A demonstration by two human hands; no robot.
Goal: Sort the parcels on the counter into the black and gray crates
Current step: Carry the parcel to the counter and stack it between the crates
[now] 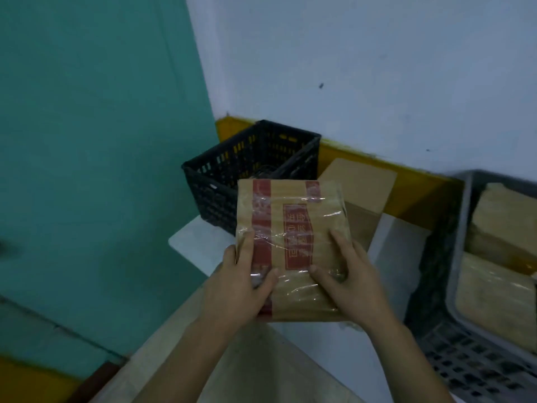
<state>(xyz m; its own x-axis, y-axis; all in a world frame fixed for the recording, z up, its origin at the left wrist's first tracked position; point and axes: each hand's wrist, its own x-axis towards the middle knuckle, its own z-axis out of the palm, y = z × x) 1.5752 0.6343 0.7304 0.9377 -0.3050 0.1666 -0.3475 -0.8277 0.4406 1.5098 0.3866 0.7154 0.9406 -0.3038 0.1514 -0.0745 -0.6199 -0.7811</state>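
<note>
A flat brown cardboard parcel (293,225) with red print and clear tape is held above the counter, in front of the black crate (232,181). My left hand (241,283) grips its lower left edge, thumb on top. My right hand (345,277) grips its lower right side, fingers spread over the top face. The black crate stands at the counter's far left corner. The gray crate (462,330) sits at the right and holds two brown parcels (494,289). Another plain cardboard box (360,187) rests on the counter behind the held parcel.
The white counter (398,257) runs along a white wall with a yellow strip (406,181) at its base. A teal wall (101,141) rises at the left, past the counter's left edge.
</note>
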